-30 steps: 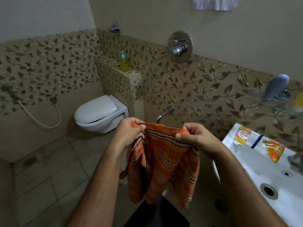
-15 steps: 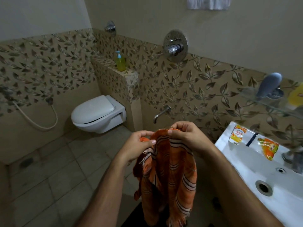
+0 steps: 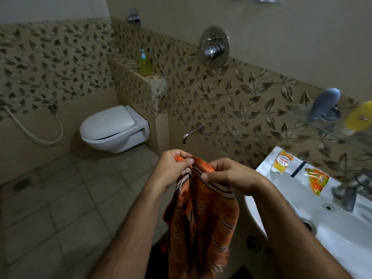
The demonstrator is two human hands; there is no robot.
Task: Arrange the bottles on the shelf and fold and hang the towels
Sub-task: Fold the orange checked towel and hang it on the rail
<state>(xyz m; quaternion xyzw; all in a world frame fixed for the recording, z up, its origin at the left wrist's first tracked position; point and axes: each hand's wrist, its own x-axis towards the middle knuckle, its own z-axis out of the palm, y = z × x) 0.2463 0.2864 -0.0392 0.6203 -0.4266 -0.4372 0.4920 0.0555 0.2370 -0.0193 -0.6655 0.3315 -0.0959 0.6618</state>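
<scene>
Both hands, left hand (image 3: pixel 174 168), right hand (image 3: pixel 231 176), pinching orange towel (image 3: pixel 201 218), hanging below

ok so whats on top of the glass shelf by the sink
On the glass shelf a grey-blue bottle stands tilted beside a yellow bottle, which the frame's right edge cuts off. Whatever sits further right on the shelf is out of view.

Frayed woven cloth towel (image 3: pixel 203 214); glossy white ceramic basin (image 3: pixel 342 238).

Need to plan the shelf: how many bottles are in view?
3: a green pump bottle on the tiled ledge, a grey bottle and a yellow bottle on the glass shelf. More may sit off-frame right.
</scene>
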